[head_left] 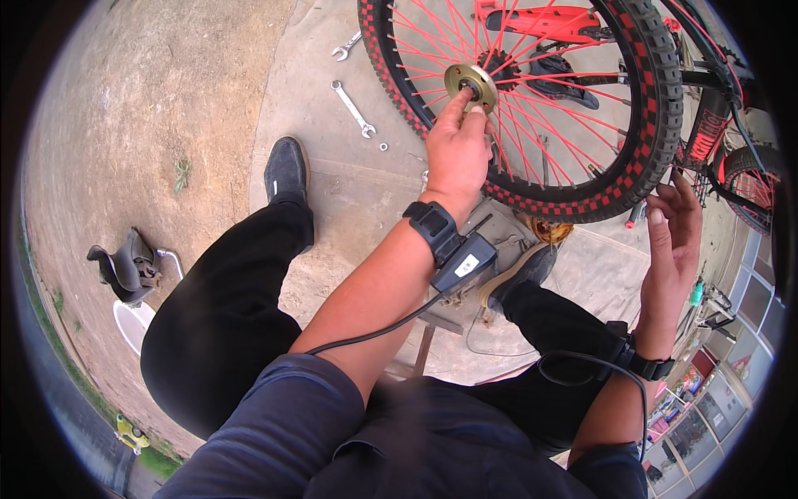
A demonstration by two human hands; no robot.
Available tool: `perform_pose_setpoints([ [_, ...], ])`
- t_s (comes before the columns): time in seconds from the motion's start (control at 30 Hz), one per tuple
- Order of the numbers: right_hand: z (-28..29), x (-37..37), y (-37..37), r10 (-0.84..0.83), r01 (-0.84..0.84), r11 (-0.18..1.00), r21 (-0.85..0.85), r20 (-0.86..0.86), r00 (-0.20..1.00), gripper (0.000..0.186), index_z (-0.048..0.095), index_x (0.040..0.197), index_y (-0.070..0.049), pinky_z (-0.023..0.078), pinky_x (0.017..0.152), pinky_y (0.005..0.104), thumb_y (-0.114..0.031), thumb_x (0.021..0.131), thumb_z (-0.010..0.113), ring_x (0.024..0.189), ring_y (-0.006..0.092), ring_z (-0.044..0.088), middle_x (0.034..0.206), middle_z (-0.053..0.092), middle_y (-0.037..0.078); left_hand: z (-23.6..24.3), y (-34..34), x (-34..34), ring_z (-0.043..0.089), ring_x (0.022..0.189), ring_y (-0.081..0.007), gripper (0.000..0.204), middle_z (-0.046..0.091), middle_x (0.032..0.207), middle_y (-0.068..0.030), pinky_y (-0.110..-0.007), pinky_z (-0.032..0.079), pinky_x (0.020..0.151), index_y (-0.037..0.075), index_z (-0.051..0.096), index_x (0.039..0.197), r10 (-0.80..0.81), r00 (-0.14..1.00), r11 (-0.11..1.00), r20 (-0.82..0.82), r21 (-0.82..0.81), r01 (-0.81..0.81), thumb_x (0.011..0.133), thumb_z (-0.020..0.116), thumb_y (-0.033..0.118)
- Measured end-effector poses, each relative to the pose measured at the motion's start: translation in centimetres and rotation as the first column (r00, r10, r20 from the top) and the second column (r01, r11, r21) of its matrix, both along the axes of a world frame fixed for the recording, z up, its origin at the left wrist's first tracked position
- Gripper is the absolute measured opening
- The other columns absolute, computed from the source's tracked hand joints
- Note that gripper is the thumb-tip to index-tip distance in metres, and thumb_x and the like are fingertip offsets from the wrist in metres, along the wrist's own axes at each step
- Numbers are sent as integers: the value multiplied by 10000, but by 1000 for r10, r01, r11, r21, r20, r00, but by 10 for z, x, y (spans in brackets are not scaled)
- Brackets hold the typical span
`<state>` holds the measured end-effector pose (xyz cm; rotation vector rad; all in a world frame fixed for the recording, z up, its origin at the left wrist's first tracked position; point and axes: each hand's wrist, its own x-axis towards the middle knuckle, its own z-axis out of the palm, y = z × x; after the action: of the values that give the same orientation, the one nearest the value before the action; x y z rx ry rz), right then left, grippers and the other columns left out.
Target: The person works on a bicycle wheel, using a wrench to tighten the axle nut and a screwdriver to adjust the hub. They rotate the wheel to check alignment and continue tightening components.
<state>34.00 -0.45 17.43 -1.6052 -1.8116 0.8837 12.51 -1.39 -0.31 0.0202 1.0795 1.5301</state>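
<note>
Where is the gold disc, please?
The disc is above and right of centre in the head view, at the wheel's hub, touched by the left hand.

On bare brown ground (191,75), a small green weed (181,175) is growing, and a black, curved, saddle-like object (125,268) is lying near a round white basin (130,324). Beyond, a yellow vehicle (128,432) is standing beside green grass (158,461).

A bicycle wheel (503,70), red-spoked and banded with red-and-black checks, is seen tilted at upper centre-right; a round brass-coloured flange (456,76) is positioned at its hub.
</note>
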Motion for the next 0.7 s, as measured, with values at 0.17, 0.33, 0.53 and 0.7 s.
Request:
perform_pose_setpoints([
  [0.17,0,0,0,1,-1,1000,0,7,1000,557,450,1466,9,418,1040,328,-139,973,663,1134,175,544,1312,543,115,0,-3,0,501,610,-77,447,599,869,-48,-243,423,539,-27,459,1461,1,1000,1000,3,1,-1,1035,491,103],
  [0.33,1,-2,0,-10,10,1000,6,11,1000,548,456,1463,8,418,1041,327,-136,975,658,1129,173,546,1305,545,113,-4,-6,1,499,610,-76,441,599,868,-43,-244,423,544,-20,468,1458,25,1000,1000,-1,-16,-25,1035,485,106],
  [0.53,0,0,0,-3,3,1000,7,4,1000,550,452,1465,6,418,1041,327,-134,974,656,1132,174,547,1300,545,113,-3,-6,1,496,607,-75,431,600,869,-38,-245,426,547,-20,483,1445,13,1000,1000,-20,-11,-13,1033,483,104],
  [0.7,1,-1,0,-2,2,1000,0,17,1000,554,450,1466,8,418,1041,329,-139,973,656,1132,175,548,1300,545,116,-2,-4,2,505,615,-74,421,608,876,-40,-245,432,550,-22,490,1435,7,998,1000,-60,-5,-7,1035,485,109],
])
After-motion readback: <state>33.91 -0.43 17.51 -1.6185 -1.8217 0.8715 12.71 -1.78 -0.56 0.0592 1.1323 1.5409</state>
